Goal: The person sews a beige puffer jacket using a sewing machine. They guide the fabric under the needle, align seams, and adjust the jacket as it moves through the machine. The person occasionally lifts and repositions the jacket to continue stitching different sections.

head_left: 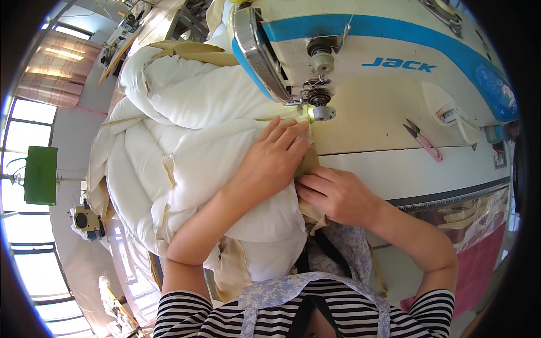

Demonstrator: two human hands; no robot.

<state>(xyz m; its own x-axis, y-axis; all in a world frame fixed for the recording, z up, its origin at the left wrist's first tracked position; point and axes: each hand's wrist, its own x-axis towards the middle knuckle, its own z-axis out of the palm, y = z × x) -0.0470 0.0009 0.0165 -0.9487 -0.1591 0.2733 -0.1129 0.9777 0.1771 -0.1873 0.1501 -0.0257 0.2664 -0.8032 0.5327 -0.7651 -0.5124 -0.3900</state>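
Observation:
A thick white padded quilt (208, 146) with beige fabric edging (308, 160) lies bunched up across the sewing machine table. Its edge runs beneath the lit needle area of a white and blue sewing machine (360, 39). My left hand (276, 149) rests on the quilt just in front of the presser foot, fingers stretched out and lying flat on the material. Closer to me, my right hand (335, 194) is closed with its fingertips on the beige edging, at the quilt's right side. The needle itself is hidden behind the machine head parts.
Pink-handled thread snips (424, 141) lie on the table right of the needle. A ruler strip (451, 197) runs along the table's front edge, by a clear plastic pouch (470, 219). Part of the quilt hangs toward my lap. At the left are a green panel (41, 176) and windows.

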